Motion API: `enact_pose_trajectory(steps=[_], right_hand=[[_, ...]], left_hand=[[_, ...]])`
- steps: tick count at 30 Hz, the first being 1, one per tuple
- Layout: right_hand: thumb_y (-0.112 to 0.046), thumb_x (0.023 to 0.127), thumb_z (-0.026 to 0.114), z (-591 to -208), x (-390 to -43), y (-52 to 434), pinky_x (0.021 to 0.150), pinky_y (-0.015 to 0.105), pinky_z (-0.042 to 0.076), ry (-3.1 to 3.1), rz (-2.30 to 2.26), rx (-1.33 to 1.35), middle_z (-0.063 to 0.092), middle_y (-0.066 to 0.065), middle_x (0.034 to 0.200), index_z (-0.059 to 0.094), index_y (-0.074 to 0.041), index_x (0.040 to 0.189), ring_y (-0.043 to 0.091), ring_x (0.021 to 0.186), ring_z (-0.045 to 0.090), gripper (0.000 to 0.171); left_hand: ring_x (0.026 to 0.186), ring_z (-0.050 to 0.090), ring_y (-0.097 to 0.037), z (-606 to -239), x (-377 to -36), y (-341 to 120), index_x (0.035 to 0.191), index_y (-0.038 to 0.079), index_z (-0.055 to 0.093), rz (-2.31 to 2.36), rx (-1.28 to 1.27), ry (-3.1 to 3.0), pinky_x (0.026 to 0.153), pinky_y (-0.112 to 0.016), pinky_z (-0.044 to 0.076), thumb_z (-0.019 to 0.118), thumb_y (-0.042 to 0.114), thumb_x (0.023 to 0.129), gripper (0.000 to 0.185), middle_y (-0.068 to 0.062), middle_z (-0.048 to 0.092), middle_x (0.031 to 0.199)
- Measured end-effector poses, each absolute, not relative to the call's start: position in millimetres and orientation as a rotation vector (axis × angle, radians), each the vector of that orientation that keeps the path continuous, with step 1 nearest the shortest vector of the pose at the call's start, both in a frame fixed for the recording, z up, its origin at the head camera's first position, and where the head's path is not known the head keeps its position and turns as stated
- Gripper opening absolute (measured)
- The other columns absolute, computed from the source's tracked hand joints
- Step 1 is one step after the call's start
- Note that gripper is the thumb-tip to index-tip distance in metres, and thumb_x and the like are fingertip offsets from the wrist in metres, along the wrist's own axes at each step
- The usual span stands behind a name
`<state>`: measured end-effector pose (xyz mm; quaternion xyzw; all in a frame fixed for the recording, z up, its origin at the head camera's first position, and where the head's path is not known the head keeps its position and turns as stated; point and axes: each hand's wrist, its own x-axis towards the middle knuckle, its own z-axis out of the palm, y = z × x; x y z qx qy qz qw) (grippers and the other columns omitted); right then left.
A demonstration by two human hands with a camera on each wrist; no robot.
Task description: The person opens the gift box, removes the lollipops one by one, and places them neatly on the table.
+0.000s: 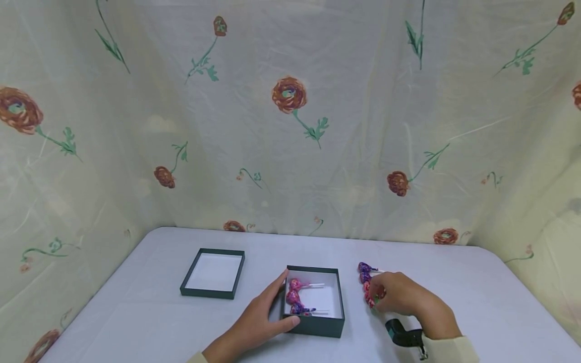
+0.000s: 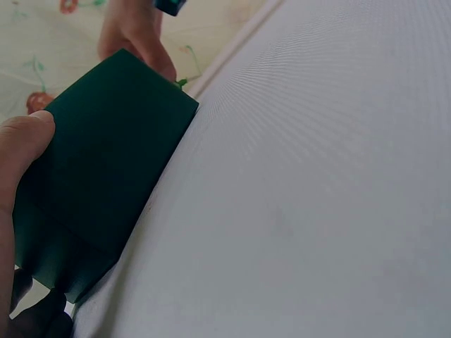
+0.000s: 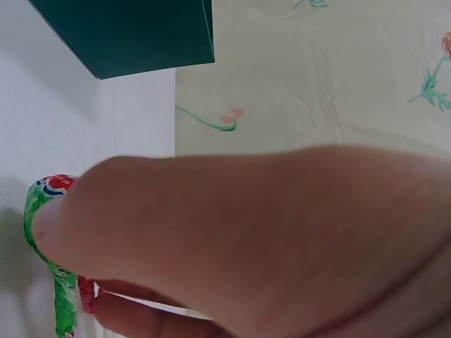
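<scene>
Lollipops first: a green-wrapped lollipop sits under the thumb of the right hand, toward three o'clock of the box. I read thumb and fingers as pinching it; the wrist feed shows the thumb pressed on its wrapper, the far fingertips partly hidden. Red wrapping shows close beside the green. Running up from that hand toward twelve o'clock, a short row of lollipops: red nearest the fingers, purple at the far end, one white stick visible pointing to three. Exact count there I cannot tell.

Dark green box at the middle of my head feed, white inside, standing flat on the table. Along its nine o'clock wall, boxed lollipops, at least three: pink toward twelve, purple-blue toward six, pale sticks aimed at three.

Left hand comes in from seven o'clock and grips the box's near-left corner, thumb on the six o'clock wall, fingers along the nine o'clock side.

Dark green lid, shallow with a white inner face, lies well apart from the box, between nine and ten o'clock.

Black device at the right wrist, just ahead of a cream sleeve. White-covered table beneath everything; pale curtain printed with rust-coloured flowers from ten round to two.
</scene>
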<state>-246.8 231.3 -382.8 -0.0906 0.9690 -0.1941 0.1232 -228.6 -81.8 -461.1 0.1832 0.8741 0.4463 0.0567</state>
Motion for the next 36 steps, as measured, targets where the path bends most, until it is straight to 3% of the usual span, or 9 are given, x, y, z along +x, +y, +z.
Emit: enact_pose_trajectory(steps=[36], right_hand=[[0.0,0.07,0.081,-385.4,-246.0,218.7,0.064,0.034,0.045,2.835,-0.543,-0.174,0.054,0.003,0.074,0.057,-0.01,0.083,0.019,0.072,0.05,0.029]], left_hand=[[0.142,0.028,-0.03,-459.0,-227.6,-81.9,0.152,0.045,0.016,1.355,0.554,2.648,0.107,-0.063,0.028,0.067,0.058,0.081,0.088,0.001,0.028,0.156]])
